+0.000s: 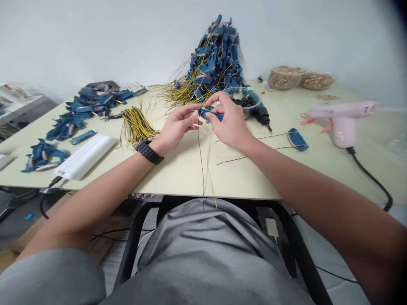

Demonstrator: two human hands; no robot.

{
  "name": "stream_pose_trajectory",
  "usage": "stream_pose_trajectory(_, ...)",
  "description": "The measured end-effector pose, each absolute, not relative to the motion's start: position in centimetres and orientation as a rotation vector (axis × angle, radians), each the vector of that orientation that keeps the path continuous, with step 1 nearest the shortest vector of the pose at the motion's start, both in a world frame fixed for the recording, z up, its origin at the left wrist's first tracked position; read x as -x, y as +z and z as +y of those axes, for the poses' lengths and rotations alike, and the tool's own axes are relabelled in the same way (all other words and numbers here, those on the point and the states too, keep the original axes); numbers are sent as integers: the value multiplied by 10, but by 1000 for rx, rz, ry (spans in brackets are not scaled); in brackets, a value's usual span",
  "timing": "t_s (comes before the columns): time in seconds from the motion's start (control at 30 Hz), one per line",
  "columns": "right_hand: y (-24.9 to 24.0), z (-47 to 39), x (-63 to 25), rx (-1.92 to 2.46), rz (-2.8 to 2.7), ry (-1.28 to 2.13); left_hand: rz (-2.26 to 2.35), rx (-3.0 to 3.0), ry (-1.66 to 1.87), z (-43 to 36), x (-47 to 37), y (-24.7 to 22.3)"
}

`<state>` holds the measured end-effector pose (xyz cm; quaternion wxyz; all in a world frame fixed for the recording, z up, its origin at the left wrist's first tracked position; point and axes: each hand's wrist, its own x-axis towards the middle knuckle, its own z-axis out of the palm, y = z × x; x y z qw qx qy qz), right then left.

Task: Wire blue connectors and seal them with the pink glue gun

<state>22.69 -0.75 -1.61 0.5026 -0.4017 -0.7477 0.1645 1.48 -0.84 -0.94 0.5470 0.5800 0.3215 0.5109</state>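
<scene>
Over the middle of the table, my right hand (230,125) grips a small flat blue piece (216,115) between thumb and fingers. My left hand (174,129), closed in a pinch, meets that piece at its left end; the fingertips partly hide what they press on. From this end a thin black wire (201,156) and a yellow one hang down past the table edge to my lap. To the right of my right hand lies another blue piece (298,140) with its wires stretched leftward. A bundle of yellow and black wires (136,125) lies beside my left wrist.
A tall heap of wired blue pieces (214,59) stands at the back. More blue pieces (92,99) and a white box (85,156) lie left. Behind my right hand are a clear bowl (254,95) and a power driver (261,112). A pink glue gun (345,118) stands right.
</scene>
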Motion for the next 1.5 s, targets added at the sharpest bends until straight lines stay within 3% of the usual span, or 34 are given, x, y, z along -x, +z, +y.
stream_pose_trajectory(0.47,-11,-11,-229,965,-1883,294,845,-1431,1034,-18,-12,2)
stream_pose_trajectory(1.0,-11,-11,-228,1000,-1903,248,1099,-2035,1242,-18,-11,-2)
stream_pose_trajectory(1.5,-9,4,-241,1017,-1858,209,834,-1729,971,-13,-3,4)
